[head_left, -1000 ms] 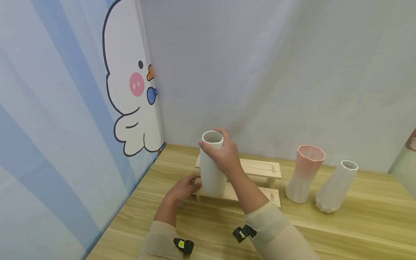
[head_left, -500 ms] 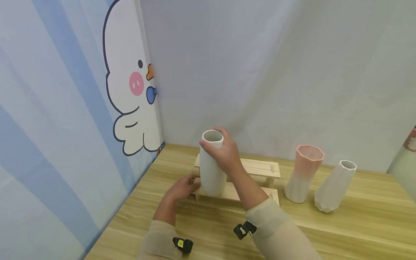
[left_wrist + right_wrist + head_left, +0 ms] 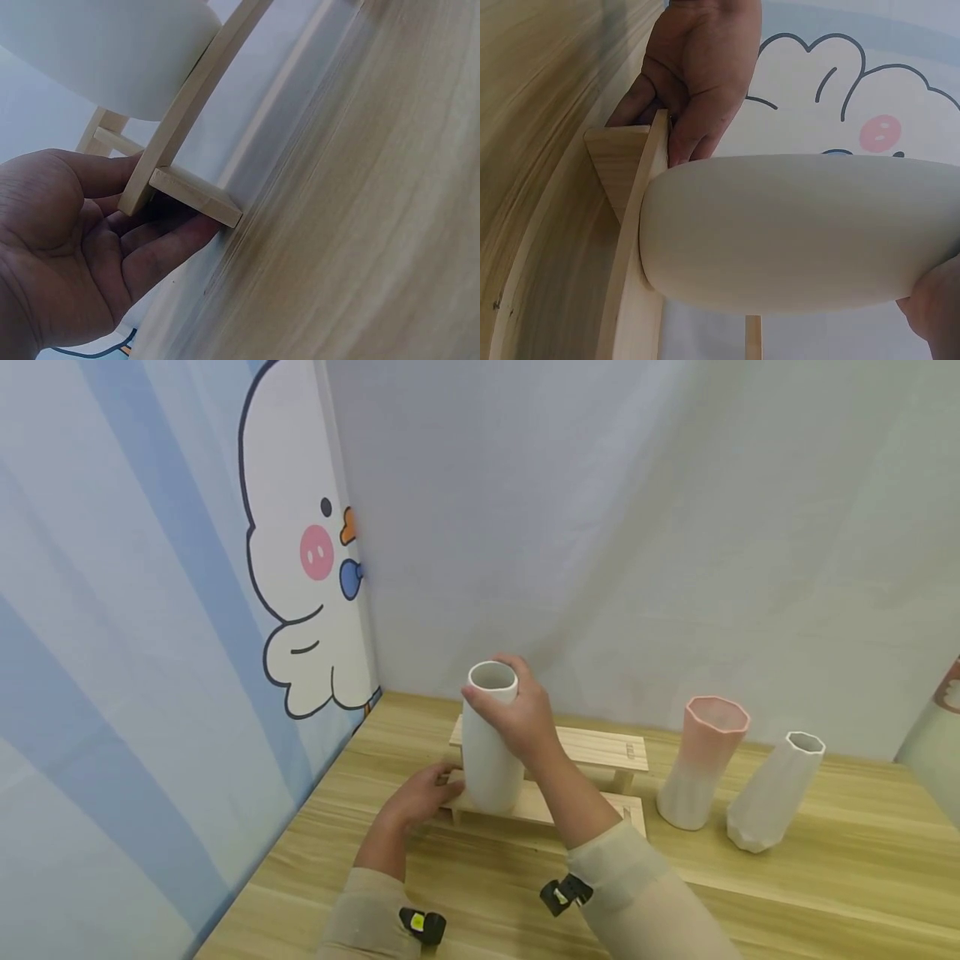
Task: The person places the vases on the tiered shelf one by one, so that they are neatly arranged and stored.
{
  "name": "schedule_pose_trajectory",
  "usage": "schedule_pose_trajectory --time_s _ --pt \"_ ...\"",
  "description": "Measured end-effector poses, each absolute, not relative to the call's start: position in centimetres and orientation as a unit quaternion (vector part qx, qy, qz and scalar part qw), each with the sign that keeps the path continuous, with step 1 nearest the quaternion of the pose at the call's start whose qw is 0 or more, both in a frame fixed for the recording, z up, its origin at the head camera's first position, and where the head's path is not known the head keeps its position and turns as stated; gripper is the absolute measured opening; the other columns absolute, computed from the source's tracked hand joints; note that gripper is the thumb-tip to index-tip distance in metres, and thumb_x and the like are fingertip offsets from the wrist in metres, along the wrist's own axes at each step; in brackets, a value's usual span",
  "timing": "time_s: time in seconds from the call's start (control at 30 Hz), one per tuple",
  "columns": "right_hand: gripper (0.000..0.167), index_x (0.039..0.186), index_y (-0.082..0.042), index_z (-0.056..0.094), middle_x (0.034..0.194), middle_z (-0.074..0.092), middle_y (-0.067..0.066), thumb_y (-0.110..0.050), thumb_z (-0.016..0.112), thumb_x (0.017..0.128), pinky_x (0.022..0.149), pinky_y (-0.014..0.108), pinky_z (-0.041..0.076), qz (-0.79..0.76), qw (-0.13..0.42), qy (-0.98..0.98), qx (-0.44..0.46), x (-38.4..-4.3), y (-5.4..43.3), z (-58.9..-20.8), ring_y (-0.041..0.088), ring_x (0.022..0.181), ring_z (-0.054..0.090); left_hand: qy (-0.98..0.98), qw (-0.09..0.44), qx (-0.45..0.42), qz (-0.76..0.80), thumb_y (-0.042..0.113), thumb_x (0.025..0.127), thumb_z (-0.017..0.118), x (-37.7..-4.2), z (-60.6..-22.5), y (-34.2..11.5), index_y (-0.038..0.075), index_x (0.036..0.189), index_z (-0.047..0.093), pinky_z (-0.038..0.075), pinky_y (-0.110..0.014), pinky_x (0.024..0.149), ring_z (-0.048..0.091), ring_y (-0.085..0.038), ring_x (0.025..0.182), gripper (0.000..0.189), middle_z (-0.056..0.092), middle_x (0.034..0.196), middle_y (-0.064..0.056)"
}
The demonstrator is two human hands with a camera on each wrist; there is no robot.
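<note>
A tall white vase point(image 3: 491, 752) stands upright on the lower step of a small two-tier wooden stand point(image 3: 592, 747). My right hand point(image 3: 525, 714) grips it near the rim, thumb on the near side and fingers round the back. In the right wrist view the vase's base point(image 3: 667, 232) touches the board. At the stand's left end, my left hand point(image 3: 422, 795) pinches the lower step; the left wrist view shows the thumb on top of the board point(image 3: 161, 161) and the other fingers under it, by the support leg point(image 3: 196, 196).
Right of the stand, a pink-and-white vase point(image 3: 701, 764) and a white faceted vase point(image 3: 776, 793) stand on the wooden table point(image 3: 847, 893). A grey curtain point(image 3: 600, 527) hangs behind. On the left is a blue striped curtain point(image 3: 150, 652) with a cartoon bird.
</note>
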State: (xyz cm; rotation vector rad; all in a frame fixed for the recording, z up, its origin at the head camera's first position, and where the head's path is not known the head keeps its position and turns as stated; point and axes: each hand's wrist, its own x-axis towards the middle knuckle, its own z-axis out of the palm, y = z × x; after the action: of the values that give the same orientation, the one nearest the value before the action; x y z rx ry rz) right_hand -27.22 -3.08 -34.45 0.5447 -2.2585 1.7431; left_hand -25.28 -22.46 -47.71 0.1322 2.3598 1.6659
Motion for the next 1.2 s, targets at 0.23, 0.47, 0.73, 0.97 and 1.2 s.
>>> schedule_pose_trajectory --time_s 0.23,0.47,0.73,0.97,1.2 --pt "0.056 0.125 -0.028 0.056 0.1 0.067 0.003 -0.053 0.075 0.078 0.067 0.039 0.056 0.607 0.137 -0.76 0.187 -27.3 -3.5 -34.7 0.022 0.089 0.064 0.815 0.12 0.046 0.565 0.029 0.1 0.057 -25.3 -47.7 -22.6 0.01 0.139 0.052 0.059 -0.042 0.083 0.06 -0.03 0.116 0.044 0.052 0.141 -0.019" --pt "0.056 0.124 -0.026 0.056 0.098 0.067 0.003 -0.054 0.075 0.078 0.065 0.038 0.056 0.612 0.157 -0.752 0.186 -27.1 -4.2 -34.7 0.02 0.086 0.064 0.816 0.122 0.041 0.563 0.027 0.101 0.057 -25.4 -47.6 -22.7 0.009 0.14 0.05 0.059 -0.041 0.083 0.06 -0.031 0.116 0.044 0.052 0.142 -0.02" --pt "0.058 0.126 -0.027 0.054 0.1 0.067 0.003 -0.055 0.074 0.079 0.065 0.038 0.056 0.605 0.154 -0.76 0.183 -26.8 -4.1 -34.4 0.021 0.088 0.065 0.816 0.122 0.043 0.563 0.028 0.1 0.057 -25.5 -47.6 -22.6 0.011 0.141 0.05 0.059 -0.043 0.083 0.059 -0.033 0.119 0.045 0.052 0.142 -0.021" --pt "0.058 0.127 -0.026 0.054 0.101 0.067 0.003 -0.054 0.074 0.08 0.067 0.039 0.056 0.601 0.153 -0.763 0.183 -26.7 -4.0 -34.4 0.021 0.089 0.065 0.817 0.128 0.041 0.561 0.029 0.1 0.058 -25.5 -47.6 -22.6 0.01 0.142 0.049 0.059 -0.042 0.083 0.06 -0.033 0.117 0.046 0.051 0.143 -0.022" --pt "0.069 0.14 -0.031 0.041 0.12 0.061 -0.001 -0.052 0.073 0.082 0.074 0.043 0.057 0.62 0.13 -0.75 0.191 -26.5 -3.6 -34.5 0.022 0.099 0.063 0.815 0.132 0.042 0.563 0.03 0.1 0.058 -25.4 -47.7 -22.6 0.01 0.142 0.048 0.059 -0.042 0.083 0.058 -0.036 0.121 0.048 0.047 0.146 -0.023"
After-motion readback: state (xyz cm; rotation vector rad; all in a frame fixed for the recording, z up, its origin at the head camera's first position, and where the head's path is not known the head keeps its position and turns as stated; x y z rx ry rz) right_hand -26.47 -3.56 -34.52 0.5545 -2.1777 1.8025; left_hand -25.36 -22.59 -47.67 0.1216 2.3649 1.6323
